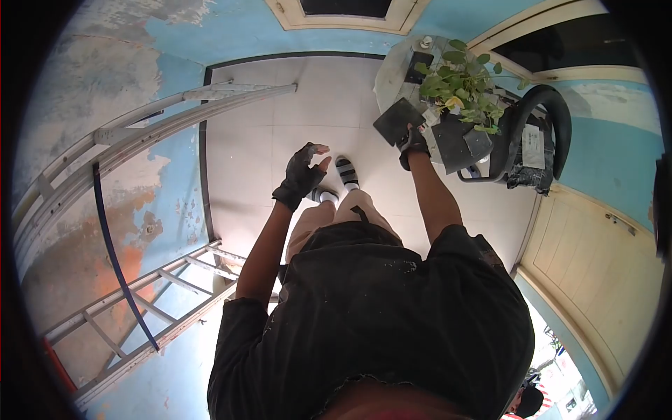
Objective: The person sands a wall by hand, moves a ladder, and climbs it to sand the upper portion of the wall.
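My right hand, in a black fingerless glove, grips the edge of a dark flat square sheet beside a cluttered round table. My left hand, gloved the same way, hangs in the air over the floor. Its thumb and fingers are apart with nothing between them. Close to my right hand lie another dark square sheet and a smaller dark piece. A leafy green plant stands behind them; its pot is hidden.
An aluminium ladder leans along the peeling wall at left. A black-armed chair holding a wrapped black bundle stands at right, near a cream door. A person in a black cap shows at lower right.
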Demonstrator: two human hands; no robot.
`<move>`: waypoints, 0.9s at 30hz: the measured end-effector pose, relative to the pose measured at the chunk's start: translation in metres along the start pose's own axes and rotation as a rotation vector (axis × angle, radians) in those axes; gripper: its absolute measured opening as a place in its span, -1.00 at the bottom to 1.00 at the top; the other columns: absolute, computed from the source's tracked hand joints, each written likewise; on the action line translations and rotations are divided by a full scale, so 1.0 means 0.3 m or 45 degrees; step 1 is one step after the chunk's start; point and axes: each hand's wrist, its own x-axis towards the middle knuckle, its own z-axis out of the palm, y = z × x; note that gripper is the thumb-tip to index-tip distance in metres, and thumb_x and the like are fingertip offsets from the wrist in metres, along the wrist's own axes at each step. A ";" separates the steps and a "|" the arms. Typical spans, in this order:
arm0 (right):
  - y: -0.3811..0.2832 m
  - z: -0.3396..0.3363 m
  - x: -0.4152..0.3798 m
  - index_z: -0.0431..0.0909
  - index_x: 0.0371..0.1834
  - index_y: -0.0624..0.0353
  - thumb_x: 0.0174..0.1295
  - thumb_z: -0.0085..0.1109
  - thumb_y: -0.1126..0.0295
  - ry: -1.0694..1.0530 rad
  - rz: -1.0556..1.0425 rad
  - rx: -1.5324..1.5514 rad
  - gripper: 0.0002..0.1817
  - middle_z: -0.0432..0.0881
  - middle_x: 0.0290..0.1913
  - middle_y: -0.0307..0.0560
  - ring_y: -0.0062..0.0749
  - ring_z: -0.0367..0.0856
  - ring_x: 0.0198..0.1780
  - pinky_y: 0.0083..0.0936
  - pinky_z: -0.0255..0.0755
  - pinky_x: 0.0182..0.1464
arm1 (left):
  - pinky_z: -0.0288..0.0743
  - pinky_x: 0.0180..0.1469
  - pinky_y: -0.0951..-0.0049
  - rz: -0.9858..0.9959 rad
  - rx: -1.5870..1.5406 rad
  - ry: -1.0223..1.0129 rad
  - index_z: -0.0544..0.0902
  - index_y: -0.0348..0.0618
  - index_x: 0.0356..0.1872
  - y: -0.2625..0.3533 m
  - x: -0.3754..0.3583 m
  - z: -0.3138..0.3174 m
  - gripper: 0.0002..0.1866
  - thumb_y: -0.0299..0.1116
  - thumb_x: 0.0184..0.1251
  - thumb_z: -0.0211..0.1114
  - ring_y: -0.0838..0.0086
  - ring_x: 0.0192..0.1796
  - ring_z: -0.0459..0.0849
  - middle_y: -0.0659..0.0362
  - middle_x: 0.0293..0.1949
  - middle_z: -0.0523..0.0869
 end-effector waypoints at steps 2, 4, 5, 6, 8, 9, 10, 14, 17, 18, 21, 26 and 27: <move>-0.012 -0.061 0.091 0.52 -0.35 -0.18 0.33 0.34 0.15 -0.016 0.040 0.002 -0.81 0.46 -0.45 -0.35 -0.44 0.39 -0.51 -0.29 0.40 -0.31 | 0.61 0.09 0.30 -0.028 0.001 -0.027 0.69 -0.12 -0.01 0.004 0.000 0.017 -0.73 -0.41 0.27 0.43 0.27 0.02 0.78 0.11 -0.06 0.80; -0.010 -0.078 0.068 0.59 -0.11 -0.17 0.31 0.30 0.03 0.155 -0.033 -0.413 -0.76 0.55 -0.20 -0.34 -0.43 0.46 -0.38 -0.30 0.41 -0.25 | 0.60 0.10 0.30 -0.051 0.001 -0.050 0.69 -0.13 -0.01 0.008 -0.011 0.028 -0.73 -0.40 0.28 0.43 0.27 0.03 0.78 0.10 -0.06 0.80; -0.025 -0.083 0.026 0.57 0.11 -0.13 0.29 0.26 -0.04 0.255 0.073 -0.706 -0.58 0.58 0.02 -0.32 -0.46 0.54 -0.16 -0.30 0.42 -0.13 | 0.60 0.10 0.30 -0.064 -0.011 -0.082 0.69 -0.14 -0.01 0.009 -0.015 0.030 -0.73 -0.40 0.29 0.42 0.27 0.03 0.78 0.10 -0.06 0.80; -0.006 -0.092 0.002 0.57 0.11 -0.13 0.29 0.26 -0.04 0.249 0.070 -0.703 -0.58 0.58 0.02 -0.32 -0.46 0.54 -0.16 -0.30 0.42 -0.13 | 0.60 0.11 0.30 -0.077 -0.023 -0.110 0.68 -0.15 -0.01 0.008 -0.019 0.030 -0.73 -0.39 0.29 0.42 0.27 0.04 0.77 0.09 -0.06 0.80; 0.031 -0.102 -0.042 0.54 0.16 -0.07 0.31 0.23 0.01 0.228 -0.123 -0.620 -0.57 0.60 0.06 -0.29 -0.49 0.56 0.02 -0.29 0.42 -0.01 | 0.59 0.12 0.29 -0.077 -0.014 -0.107 0.68 -0.16 -0.01 0.010 -0.032 0.023 -0.73 -0.37 0.30 0.41 0.27 0.04 0.77 0.09 -0.05 0.80; 0.050 -0.074 -0.090 0.54 0.17 -0.08 0.32 0.21 0.06 0.182 -0.143 -0.472 -0.59 0.61 0.09 -0.31 -0.49 0.56 0.15 -0.30 0.40 0.06 | 0.60 0.12 0.30 -0.060 -0.015 -0.092 0.68 -0.16 -0.01 0.010 -0.038 0.017 -0.73 -0.38 0.30 0.42 0.28 0.04 0.77 0.09 -0.05 0.80; 0.072 -0.051 -0.137 0.54 0.17 -0.08 0.32 0.21 0.06 0.166 -0.150 -0.483 -0.59 0.61 0.09 -0.31 -0.49 0.56 0.15 -0.30 0.40 0.06 | 0.60 0.11 0.30 -0.044 -0.015 -0.072 0.68 -0.15 0.00 0.013 -0.046 0.007 -0.73 -0.39 0.29 0.42 0.28 0.04 0.77 0.09 -0.05 0.80; 0.186 0.104 -0.345 0.54 0.23 -0.05 0.43 0.21 0.08 -0.506 -0.464 -0.881 -0.61 0.63 0.16 -0.33 -0.48 0.56 0.19 -0.33 0.43 0.05 | 0.60 0.09 0.31 -0.047 0.002 0.087 0.68 -0.15 -0.01 0.041 -0.092 -0.064 -0.74 -0.42 0.28 0.43 0.27 0.03 0.77 0.10 -0.06 0.79; 0.243 0.290 -0.554 0.51 0.31 0.03 0.47 0.18 0.10 -0.799 -0.492 -1.070 -0.56 0.61 0.22 -0.28 -0.46 0.55 0.24 -0.39 0.45 0.10 | 0.57 0.09 0.35 0.020 0.081 0.344 0.69 -0.13 -0.01 0.066 -0.155 -0.153 -0.74 -0.43 0.30 0.43 0.23 0.02 0.76 0.11 -0.05 0.79; 0.263 0.348 -0.615 0.52 0.30 0.11 0.46 0.20 0.12 -0.913 -0.560 -1.140 -0.54 0.64 0.18 -0.22 -0.51 0.58 0.18 -0.45 0.48 0.08 | 0.57 0.09 0.35 0.000 0.100 0.402 0.69 -0.13 -0.01 0.072 -0.183 -0.192 -0.74 -0.43 0.30 0.43 0.23 0.02 0.76 0.11 -0.05 0.79; 0.353 0.478 -0.695 0.51 0.31 0.22 0.46 0.23 0.13 -1.215 -0.692 -1.235 -0.50 0.66 0.15 -0.10 -0.50 0.60 0.17 -0.48 0.49 0.16 | 0.55 0.18 0.30 -0.014 0.235 0.625 0.69 -0.12 0.01 0.087 -0.298 -0.313 -0.75 -0.38 0.35 0.40 0.20 0.05 0.75 0.10 -0.02 0.79; 0.515 0.659 -0.904 0.42 0.38 0.30 0.44 0.26 0.13 -1.690 -0.603 -1.260 -0.41 0.59 0.27 -0.01 -0.38 0.52 0.32 -0.43 0.36 0.39 | 0.51 0.19 0.26 -0.075 0.396 1.064 0.69 -0.13 0.00 0.155 -0.604 -0.567 -0.75 -0.40 0.32 0.41 0.17 0.07 0.72 0.09 0.00 0.78; 0.552 0.688 -0.962 0.41 0.40 0.27 0.42 0.28 0.17 -1.747 -0.510 -1.276 -0.41 0.58 0.26 -0.08 -0.42 0.51 0.31 -0.46 0.37 0.36 | 0.46 0.28 0.24 -0.027 0.410 1.204 0.68 -0.16 0.00 0.167 -0.689 -0.618 -0.75 -0.41 0.32 0.39 0.17 0.10 0.72 0.06 -0.02 0.78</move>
